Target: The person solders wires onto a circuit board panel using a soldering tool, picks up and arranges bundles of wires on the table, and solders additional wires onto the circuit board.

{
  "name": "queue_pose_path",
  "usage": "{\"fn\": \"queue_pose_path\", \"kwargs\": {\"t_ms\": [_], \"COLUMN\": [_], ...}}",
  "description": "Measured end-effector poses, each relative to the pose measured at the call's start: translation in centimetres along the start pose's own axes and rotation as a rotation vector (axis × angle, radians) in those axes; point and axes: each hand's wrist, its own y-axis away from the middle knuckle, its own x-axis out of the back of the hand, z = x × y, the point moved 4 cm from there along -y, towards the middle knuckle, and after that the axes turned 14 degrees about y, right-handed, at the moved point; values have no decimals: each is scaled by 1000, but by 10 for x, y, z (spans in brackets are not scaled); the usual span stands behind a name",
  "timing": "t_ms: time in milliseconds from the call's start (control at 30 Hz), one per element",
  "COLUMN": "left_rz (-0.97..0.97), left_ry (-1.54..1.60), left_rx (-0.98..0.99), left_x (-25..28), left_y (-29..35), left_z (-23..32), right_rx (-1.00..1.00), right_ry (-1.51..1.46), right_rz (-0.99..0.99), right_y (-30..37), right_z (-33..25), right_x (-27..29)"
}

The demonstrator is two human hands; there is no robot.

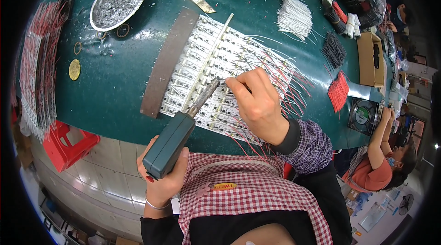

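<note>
Left hand (pixel 165 187): fingers wrapped around the handle of an iron (pixel 171 144), a dark green box-shaped grip with a discoloured metal barrel angled up and rightward.

Right hand (pixel 259 107): palm down over the boards, fingers curled, forefinger reaching to just beside the iron's tip; whether the fingertips close on a wire, I cannot tell.

Boards (pixel 183 70): one white panel with black and pale components, lying at a slant on the green table (pixel 110 93), in front of the person. Red, white and black leads fan out from its right side. A brown bar (pixel 170 61) lies along its left edge; a narrow pale strip (pixel 208 61) crosses it lengthwise.

Left on the table: bowl (pixel 102 29) of silvery scrap; yellow disc (pixel 74 69); stacked wired strips (pixel 39 75) at the edge.

Right on the table: bundles of white wires (pixel 294 16), black wires (pixel 334 51) and red wires (pixel 338 91); cardboard box (pixel 367 61); black fan (pixel 363 115).

Beyond the table: red stool (pixel 69 146), lower left; co-worker (pixel 374 176) in an orange top, right.
</note>
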Motion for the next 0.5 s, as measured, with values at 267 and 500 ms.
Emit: {"fn": "queue_pose_path", "kwargs": {"t_ms": [267, 500], "left_rz": [-33, -4], "left_ry": [-61, 52], "left_rx": [1, 46], "left_x": [1, 15], "left_y": [-1, 24], "left_z": [2, -17], "right_rx": [6, 7], "right_ry": [21, 25], "right_rz": [-14, -22], "right_y": [0, 1], "right_z": [-1, -1], "right_x": [-1, -1]}}
